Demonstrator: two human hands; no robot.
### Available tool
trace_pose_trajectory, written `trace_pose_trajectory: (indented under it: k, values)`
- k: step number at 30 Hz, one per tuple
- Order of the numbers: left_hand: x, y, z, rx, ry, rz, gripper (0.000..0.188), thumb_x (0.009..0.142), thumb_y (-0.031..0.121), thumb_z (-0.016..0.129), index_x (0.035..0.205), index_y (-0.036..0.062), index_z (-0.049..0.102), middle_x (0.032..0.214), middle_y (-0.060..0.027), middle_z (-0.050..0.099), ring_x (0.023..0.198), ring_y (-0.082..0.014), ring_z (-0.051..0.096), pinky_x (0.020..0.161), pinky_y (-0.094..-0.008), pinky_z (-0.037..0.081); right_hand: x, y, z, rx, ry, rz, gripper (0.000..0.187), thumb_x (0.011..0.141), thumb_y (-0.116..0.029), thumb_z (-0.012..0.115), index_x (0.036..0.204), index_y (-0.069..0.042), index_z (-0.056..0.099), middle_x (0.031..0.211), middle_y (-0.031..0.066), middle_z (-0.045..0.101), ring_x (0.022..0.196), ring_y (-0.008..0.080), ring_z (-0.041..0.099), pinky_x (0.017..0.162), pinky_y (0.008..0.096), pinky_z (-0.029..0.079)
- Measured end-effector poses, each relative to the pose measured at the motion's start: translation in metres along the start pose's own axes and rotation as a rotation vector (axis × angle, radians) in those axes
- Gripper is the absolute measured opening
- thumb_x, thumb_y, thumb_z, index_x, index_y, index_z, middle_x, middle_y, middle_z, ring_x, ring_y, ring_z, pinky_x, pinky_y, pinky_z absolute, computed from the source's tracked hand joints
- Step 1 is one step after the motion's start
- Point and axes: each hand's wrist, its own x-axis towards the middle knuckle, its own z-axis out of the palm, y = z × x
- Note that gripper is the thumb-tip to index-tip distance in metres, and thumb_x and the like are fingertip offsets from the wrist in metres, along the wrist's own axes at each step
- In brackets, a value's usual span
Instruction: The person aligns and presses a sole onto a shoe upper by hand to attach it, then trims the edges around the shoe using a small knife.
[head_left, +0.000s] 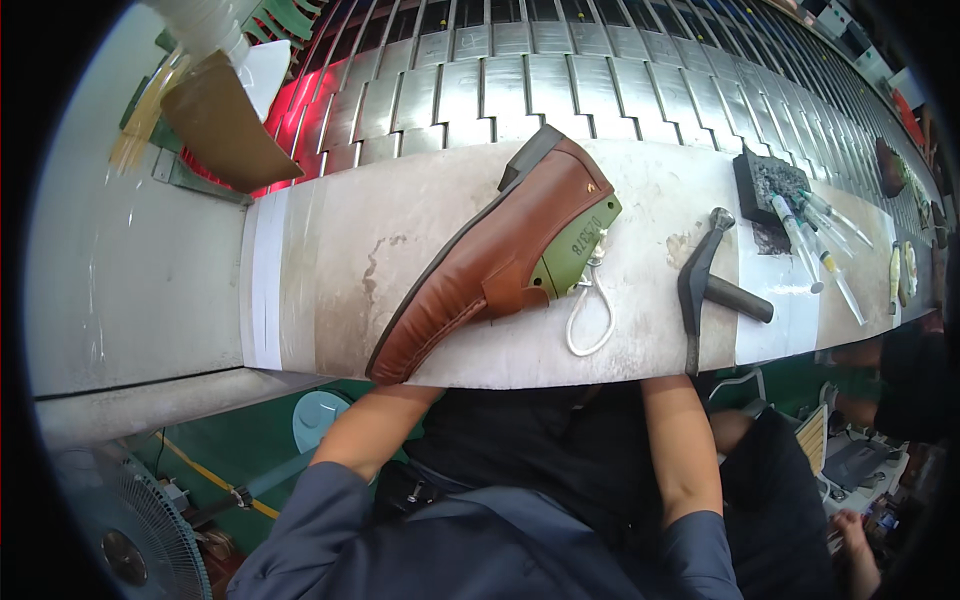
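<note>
A brown leather loafer (480, 265) lies on its side on the pale work surface (335, 235), toe toward me and heel away. Inside it sits a green shoe last (578, 245), from which a white cord loop (598, 262) hangs out onto the surface. Right of the shoe lies a hammer (693, 285) with a dark metal head and a short handle (740, 298). Both my forearms, the left (372, 425) and the right (683, 440), pass below the near edge. My hands are hidden beneath it, so their fingers and anything in them do not show.
Several syringes (797, 243) rest against a black block (768, 180) at the right. Metal conveyor slats (500, 85) run along the far side. A brown panel (225, 125) hangs at the far left. A fan (130, 545) stands lower left; another person's hand (852, 530) shows lower right.
</note>
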Motion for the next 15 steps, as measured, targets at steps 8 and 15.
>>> trace_pose_trajectory:
  k: [8,15]
  values:
    - [0.005,0.012,0.014,0.076,0.013,-0.026,0.038,0.105,0.029,0.062,0.130,0.0027,0.073,0.134,-0.0243,0.070,0.128,-0.0448,0.062,0.113,-0.0516,0.046,0.000,-0.013,0.007,0.039,-0.016,0.013,0.046,0.097,-0.024,0.069,0.137,-0.003,0.066,0.139,0.0263,0.064,0.133,0.0482,0.057,0.114,0.0568,0.044]
    - [-0.003,0.008,-0.013,0.137,0.040,-0.039,0.039,0.105,0.030,0.062,0.130,0.0024,0.073,0.134,-0.0241,0.070,0.128,-0.0447,0.062,0.113,-0.0516,0.046,0.001,-0.020,0.019,0.064,-0.024,0.001,0.046,0.096,-0.023,0.069,0.137,-0.003,0.066,0.139,0.0261,0.064,0.132,0.0483,0.057,0.114,0.0568,0.044]
